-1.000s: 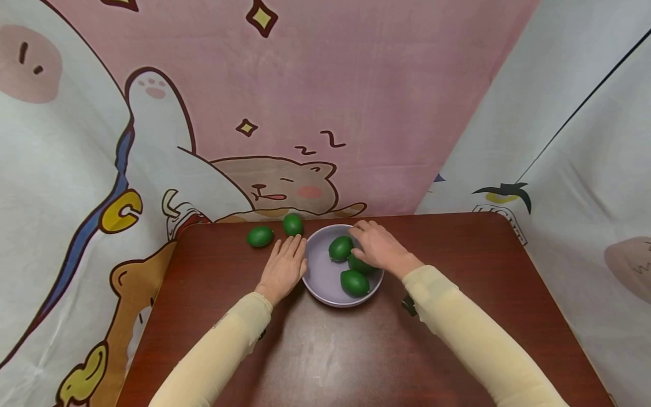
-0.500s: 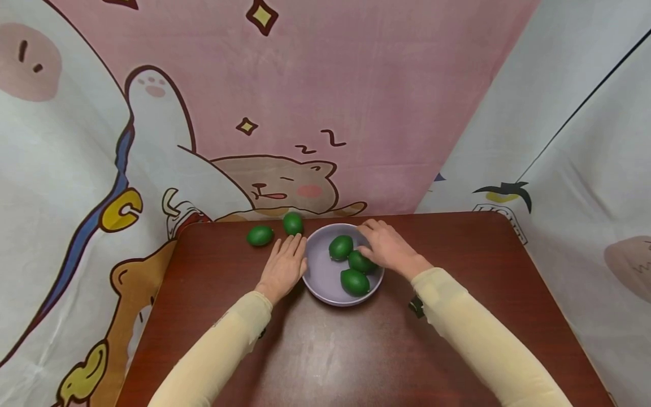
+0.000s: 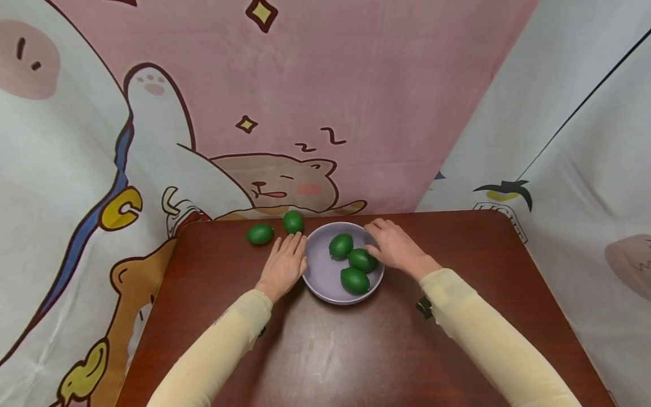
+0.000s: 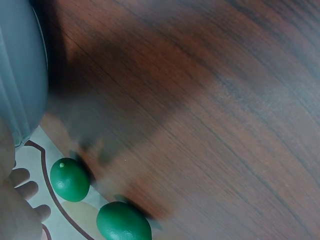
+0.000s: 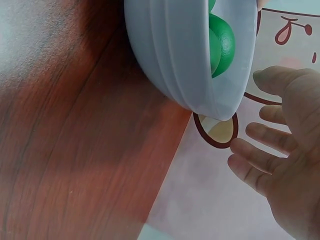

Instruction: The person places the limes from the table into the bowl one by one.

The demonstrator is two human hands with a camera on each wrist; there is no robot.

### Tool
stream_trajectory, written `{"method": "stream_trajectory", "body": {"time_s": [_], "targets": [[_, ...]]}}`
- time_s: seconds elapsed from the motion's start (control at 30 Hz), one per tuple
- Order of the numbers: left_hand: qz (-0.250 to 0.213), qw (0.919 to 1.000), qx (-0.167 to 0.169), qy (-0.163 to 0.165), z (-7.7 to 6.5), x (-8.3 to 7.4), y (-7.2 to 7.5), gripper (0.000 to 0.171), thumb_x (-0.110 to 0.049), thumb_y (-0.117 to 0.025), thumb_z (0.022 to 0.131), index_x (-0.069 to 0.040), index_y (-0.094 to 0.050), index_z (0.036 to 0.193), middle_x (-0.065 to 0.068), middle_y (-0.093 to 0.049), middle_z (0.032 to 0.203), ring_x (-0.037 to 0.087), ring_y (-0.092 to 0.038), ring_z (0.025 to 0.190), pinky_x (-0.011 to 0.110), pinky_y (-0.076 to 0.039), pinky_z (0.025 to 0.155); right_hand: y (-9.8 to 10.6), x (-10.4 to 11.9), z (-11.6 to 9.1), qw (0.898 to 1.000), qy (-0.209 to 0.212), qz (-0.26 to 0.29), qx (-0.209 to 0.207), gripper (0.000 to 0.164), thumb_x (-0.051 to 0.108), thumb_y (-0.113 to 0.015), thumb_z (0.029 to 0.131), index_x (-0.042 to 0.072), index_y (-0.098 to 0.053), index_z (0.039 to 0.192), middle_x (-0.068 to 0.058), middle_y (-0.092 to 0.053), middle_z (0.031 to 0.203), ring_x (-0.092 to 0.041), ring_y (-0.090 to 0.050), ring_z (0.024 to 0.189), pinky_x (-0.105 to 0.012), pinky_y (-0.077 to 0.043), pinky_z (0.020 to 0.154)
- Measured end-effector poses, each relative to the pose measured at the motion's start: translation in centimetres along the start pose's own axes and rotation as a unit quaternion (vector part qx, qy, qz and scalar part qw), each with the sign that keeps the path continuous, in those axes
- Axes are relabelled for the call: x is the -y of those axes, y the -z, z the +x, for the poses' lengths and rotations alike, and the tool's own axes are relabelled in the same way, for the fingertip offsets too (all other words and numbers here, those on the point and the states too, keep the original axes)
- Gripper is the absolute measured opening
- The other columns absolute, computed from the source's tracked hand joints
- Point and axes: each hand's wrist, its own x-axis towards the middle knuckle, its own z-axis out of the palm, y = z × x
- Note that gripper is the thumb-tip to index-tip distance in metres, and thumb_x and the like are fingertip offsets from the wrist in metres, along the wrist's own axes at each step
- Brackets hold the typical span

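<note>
Three green limes, one at the back (image 3: 341,246), one in the middle (image 3: 363,260) and one in front (image 3: 355,281), lie in a round lilac bowl (image 3: 317,281). My left hand (image 3: 282,264) lies along the bowl's left side with straight fingers. At the right rim is my right hand (image 3: 396,244), its fingers loosely extended and holding nothing; its thumb overlaps the middle lime in the head view. The right wrist view shows this hand (image 5: 287,142) beside the bowl wall (image 5: 170,55). Two more limes (image 4: 70,180) (image 4: 124,221) sit on the table beyond the left fingers.
The brown wooden table (image 3: 325,350) extends in front of the bowl and to both sides. Its back edge meets a hanging cloth (image 3: 396,113) printed with cartoon animals. The loose limes, left (image 3: 260,234) and right (image 3: 293,222), lie near that edge.
My right hand has drawn back to the right, from over the limes to the bowl's right rim, uncovering the middle lime. The left hand and the limes stay in place.
</note>
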Motion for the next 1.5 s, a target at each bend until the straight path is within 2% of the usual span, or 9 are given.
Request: {"method": "stream_trajectory", "body": {"time_s": [0.2,0.53,0.93,1.23,1.5], "targets": [[0.002,1.0000,0.008,0.001,0.0,0.0,0.1,0.053,-0.026,-0.053,0.105,-0.001,-0.048,0.152,0.019,-0.048,0.156,0.036,-0.045,0.144,0.055,-0.031,0.121,-0.2,-0.6,-0.5,1.000,0.010,0.004,-0.016,0.052,0.024,-0.072,0.097,-0.002,-0.058,0.140,-0.023,-0.058,0.136,-0.040,-0.055,0.125,-0.055,-0.044,0.110],[0.000,1.0000,0.001,0.003,0.0,0.0,0.1,0.053,-0.026,-0.055,0.104,0.000,-0.050,0.150,0.019,-0.050,0.154,0.036,-0.047,0.143,0.056,-0.031,0.121,-0.8,-1.2,-1.4,0.999,0.012,0.024,-0.040,0.053,0.023,-0.072,0.096,-0.003,-0.057,0.140,-0.023,-0.060,0.132,-0.040,-0.058,0.122,-0.054,-0.048,0.106],[-0.001,1.0000,-0.001,0.005,0.0,0.0,-0.2,0.053,-0.024,-0.056,0.104,0.000,-0.049,0.151,0.019,-0.049,0.155,0.035,-0.046,0.144,0.055,-0.030,0.121,-1.3,-1.2,-2.4,0.998,-0.030,0.047,-0.014,0.056,0.028,-0.067,0.100,-0.002,-0.053,0.145,-0.022,-0.057,0.138,-0.040,-0.056,0.128,-0.055,-0.046,0.109],[-0.003,1.0000,0.004,0.005,-0.1,0.0,-0.2,0.054,-0.025,-0.056,0.105,-0.001,-0.048,0.152,0.018,-0.048,0.156,0.035,-0.046,0.144,0.056,-0.031,0.121,-2.1,-1.2,-3.0,0.996,-0.054,0.072,-0.015,0.060,0.027,-0.067,0.100,0.000,-0.048,0.150,-0.022,-0.053,0.144,-0.039,-0.053,0.132,-0.057,-0.045,0.111],[-0.006,0.9999,0.012,0.010,-0.1,-0.1,0.0,0.054,-0.025,-0.056,0.105,-0.002,-0.047,0.153,0.017,-0.047,0.157,0.035,-0.044,0.145,0.055,-0.029,0.122,-3.4,-1.5,-3.3,0.995,-0.055,0.076,-0.034,0.063,0.028,-0.066,0.101,-0.002,-0.045,0.152,-0.023,-0.050,0.148,-0.039,-0.051,0.136,-0.056,-0.043,0.113]]}}
